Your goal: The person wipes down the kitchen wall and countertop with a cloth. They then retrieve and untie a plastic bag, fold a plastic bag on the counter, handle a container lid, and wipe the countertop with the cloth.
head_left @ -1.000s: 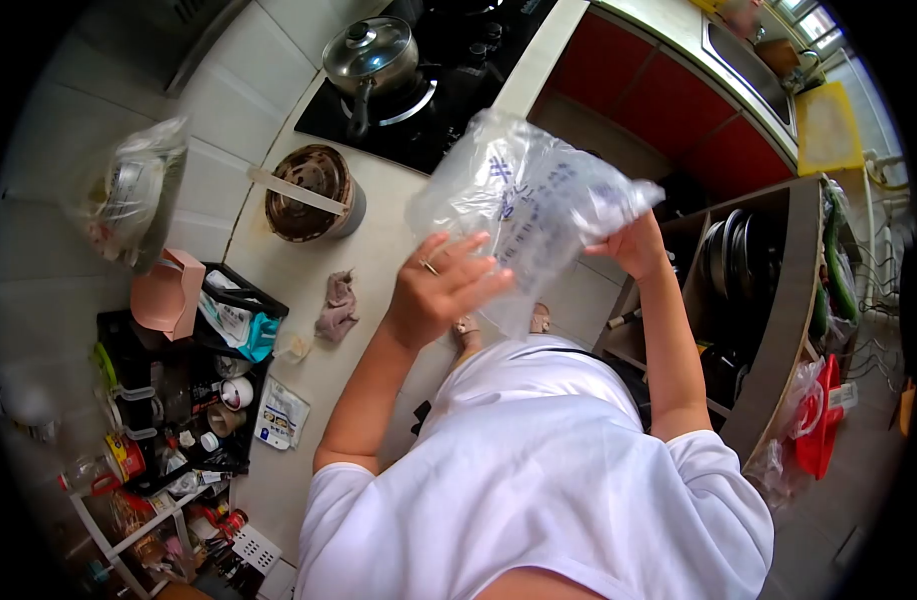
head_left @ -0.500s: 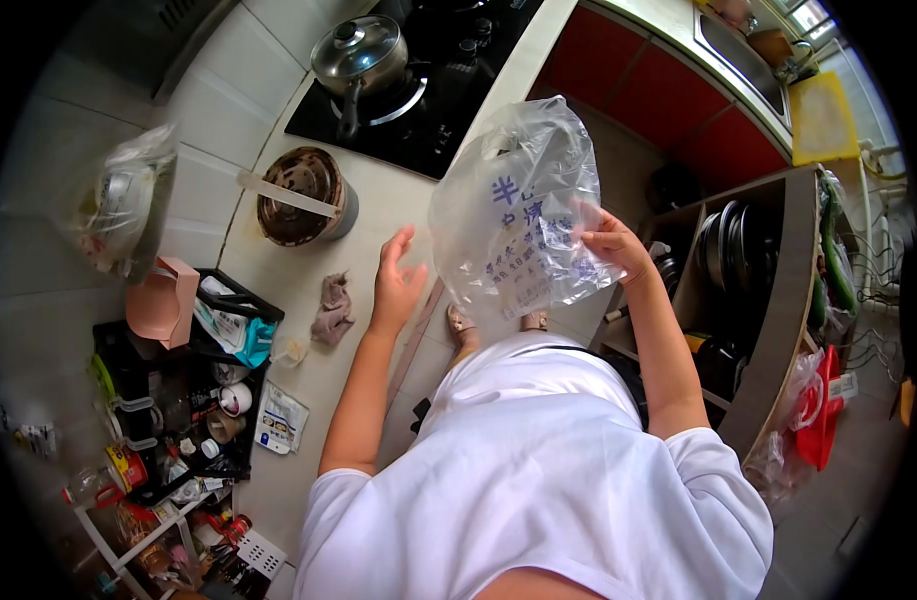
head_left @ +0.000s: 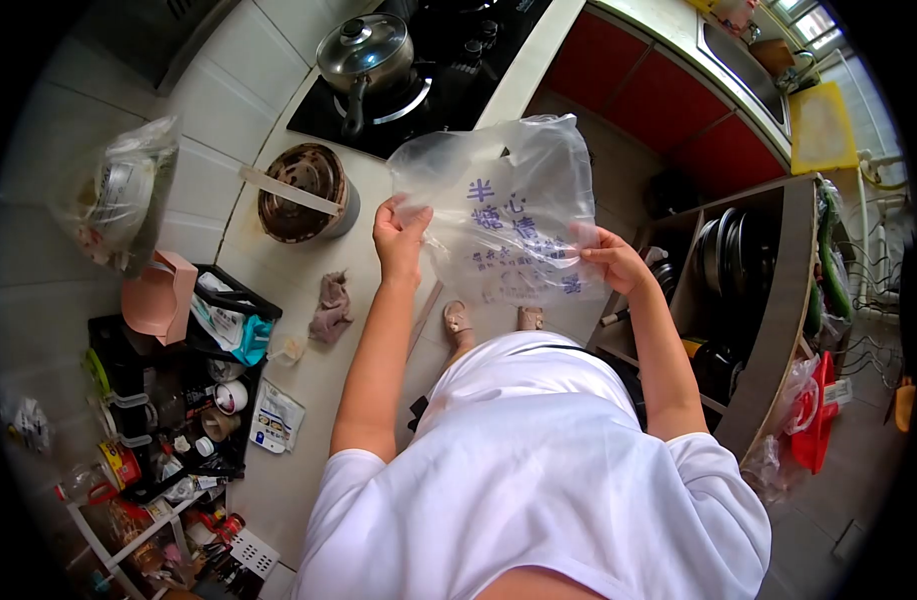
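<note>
A clear plastic bag (head_left: 509,210) with purple printed characters is spread between my two hands, above the floor and my feet. My left hand (head_left: 402,238) pinches the bag's left edge between thumb and fingers. At the right edge, my right hand (head_left: 617,260) grips the plastic with thumb and fingers closed. The bag looks flat, with nothing visible inside. To the left of my left hand, a lidded pot (head_left: 304,195) with a pale strip across its brown lid stands on the counter (head_left: 364,185).
A saucepan (head_left: 366,55) sits on the black stove (head_left: 439,85). A crumpled cloth (head_left: 331,308) and a white packet (head_left: 277,415) lie on the counter, beside a cluttered rack (head_left: 169,400). At right, an open cabinet (head_left: 779,300) holds dishes; a yellow board (head_left: 822,128) is near the sink (head_left: 744,70).
My left hand was off the bag half a second ago and now holds its left edge. The bag has been spread wider and flatter, while my right hand keeps its hold.
</note>
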`<state>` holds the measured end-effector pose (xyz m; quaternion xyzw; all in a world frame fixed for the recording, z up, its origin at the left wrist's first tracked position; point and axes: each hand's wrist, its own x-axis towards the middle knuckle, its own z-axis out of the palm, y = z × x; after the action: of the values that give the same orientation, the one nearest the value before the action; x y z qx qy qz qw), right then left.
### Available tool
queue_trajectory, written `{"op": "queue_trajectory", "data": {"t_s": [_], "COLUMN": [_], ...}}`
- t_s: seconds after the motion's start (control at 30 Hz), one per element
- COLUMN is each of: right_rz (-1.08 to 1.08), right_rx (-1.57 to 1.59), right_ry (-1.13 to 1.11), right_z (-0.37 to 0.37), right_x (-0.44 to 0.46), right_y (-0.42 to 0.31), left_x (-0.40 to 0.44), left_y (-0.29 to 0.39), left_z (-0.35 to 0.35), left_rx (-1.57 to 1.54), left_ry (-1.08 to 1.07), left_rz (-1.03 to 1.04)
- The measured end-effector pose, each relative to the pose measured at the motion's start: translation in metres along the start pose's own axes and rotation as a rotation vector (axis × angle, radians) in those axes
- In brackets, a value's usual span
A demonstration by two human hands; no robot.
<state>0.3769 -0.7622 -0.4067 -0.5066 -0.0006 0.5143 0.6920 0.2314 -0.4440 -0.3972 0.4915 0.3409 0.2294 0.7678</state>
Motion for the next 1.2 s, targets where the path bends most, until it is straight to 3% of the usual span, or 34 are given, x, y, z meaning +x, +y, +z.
{"op": "queue_trajectory", "data": {"t_s": [0.2,0.3,0.37,0.5,0.57,0.63,0.7,0.73,0.8,0.83,0.9,0.93,1.0,1.13,1.2], "right_rz": [-0.107,-0.145,-0.19,-0.187,-0.172,-0.14,-0.105,-0.074,-0.025,-0.015,-0.006,0.002,0.033,0.065,0.081], "right_rx": [-0.172,-0.165,-0.09,-0.006,0.029,0.018,-0.001,0.011,0.009,0.005,-0.016,-0.015,-0.072,-0.097,-0.15], "right_ry": [0.09,0.183,0.167,0.104,0.129,0.132,0.128,0.138,0.21,0.199,0.266,0.259,0.333,0.357,0.372], "right_z": [0.006,0.003,0.0,0.004,-0.001,0.001,0.007,0.015,0.034,0.037,0.043,0.046,0.05,0.055,0.058], "right_x": [0.009,0.024,0.033,0.04,0.048,0.055,0.063,0.067,0.075,0.079,0.089,0.091,0.092,0.091,0.088], "right_y": [0.006,0.008,0.013,0.022,0.035,0.05,0.067,0.076,0.089,0.096,0.109,0.113,0.117,0.119,0.12], "left_x": [-0.001,0.004,0.014,-0.003,-0.012,-0.015,-0.013,-0.011,-0.012,-0.018,-0.034,-0.041,-0.05,-0.052,-0.036], "left_y": [-0.003,0.009,0.005,-0.001,-0.012,-0.02,-0.036,-0.048,-0.058,-0.053,-0.039,-0.039,-0.045,-0.069,-0.074], "left_z": [-0.004,-0.013,-0.031,-0.045,-0.047,-0.055,-0.074,-0.086,-0.105,-0.115,-0.137,-0.148,-0.168,-0.2,-0.203], "left_rx": [0.058,-0.033,-0.266,-0.098,0.092,0.055,0.211,0.209,0.537,0.538,1.419,1.425,1.725,1.681,1.148], "left_ry": [-0.062,-0.198,-0.382,-0.322,-0.257,-0.219,-0.132,-0.116,0.063,0.079,0.378,0.385,0.525,0.407,0.535], "left_rz": [0.013,-0.092,-0.231,-0.388,-0.31,-0.251,-0.031,-0.027,0.165,0.162,0.477,0.469,0.495,0.434,0.386]}}
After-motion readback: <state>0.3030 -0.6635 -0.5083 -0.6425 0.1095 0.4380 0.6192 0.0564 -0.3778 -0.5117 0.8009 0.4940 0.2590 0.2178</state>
